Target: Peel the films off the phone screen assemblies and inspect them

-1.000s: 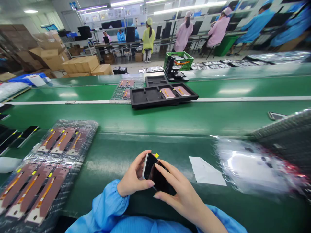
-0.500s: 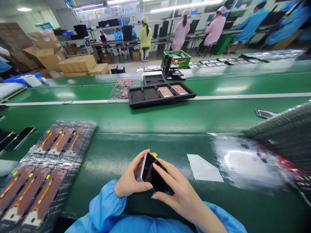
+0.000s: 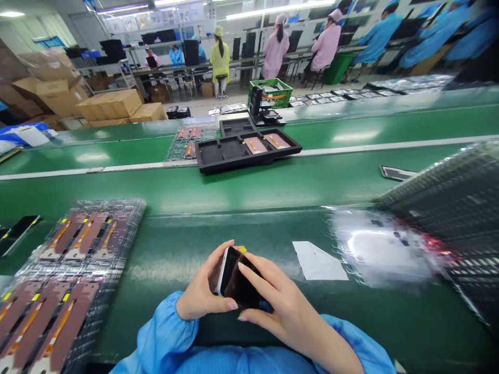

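Both hands grip one smartphone with a dark glossy screen, a pale side edge and a yellow tab at its top. My left hand wraps round the pale edge, its thumb along the lower side. With fingers laid over the screen and thumb at the bottom edge, my right hand holds the other side. The phone is tilted above the green bench. To the left lies a clear plastic tray of several brown screen parts with orange flex cables.
A white paper sheet and clear plastic trays lie to the right, beside a tall tray stack. Ahead, a black tray holds two screen parts. Another phone lies far left. Co-workers are at benches behind.
The view has swung slightly to the right, so the surroundings sit further left. Both hands keep their hold on the phone, with barely any change in grip.
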The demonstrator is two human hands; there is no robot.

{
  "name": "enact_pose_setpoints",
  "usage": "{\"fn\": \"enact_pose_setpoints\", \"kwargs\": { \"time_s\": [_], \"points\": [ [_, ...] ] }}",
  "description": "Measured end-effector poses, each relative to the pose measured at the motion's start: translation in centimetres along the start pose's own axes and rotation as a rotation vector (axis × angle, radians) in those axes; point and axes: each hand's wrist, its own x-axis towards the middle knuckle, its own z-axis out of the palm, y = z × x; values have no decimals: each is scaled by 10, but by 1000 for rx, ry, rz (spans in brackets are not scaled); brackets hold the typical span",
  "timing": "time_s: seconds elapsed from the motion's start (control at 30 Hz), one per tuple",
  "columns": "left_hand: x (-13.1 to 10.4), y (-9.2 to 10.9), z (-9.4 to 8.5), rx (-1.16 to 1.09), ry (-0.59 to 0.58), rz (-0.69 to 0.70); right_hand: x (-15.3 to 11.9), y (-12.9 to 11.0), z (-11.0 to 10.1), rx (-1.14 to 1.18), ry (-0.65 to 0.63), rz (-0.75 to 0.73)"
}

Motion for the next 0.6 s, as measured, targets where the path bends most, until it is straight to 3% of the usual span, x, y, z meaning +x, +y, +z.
{"fn": "enact_pose_setpoints", "kwargs": {
  "time_s": [0.17,0.3,0.37,0.5,0.6],
  "points": [
    [2,-4,3,-157,3,-33,4,-4,4,-107,95,1],
    [6,-6,1,-361,87,-221,4,-2,-1,-41,168,89],
    [9,-2,-3,-430,171,-302,2,3,-7,160,155,225],
    [16,9,-11,-482,313,-275,-6,15,-13,761,-16,603],
    [18,12,-14,-452,338,-266,-11,18,-8,1096,-189,681]
  ]
}}
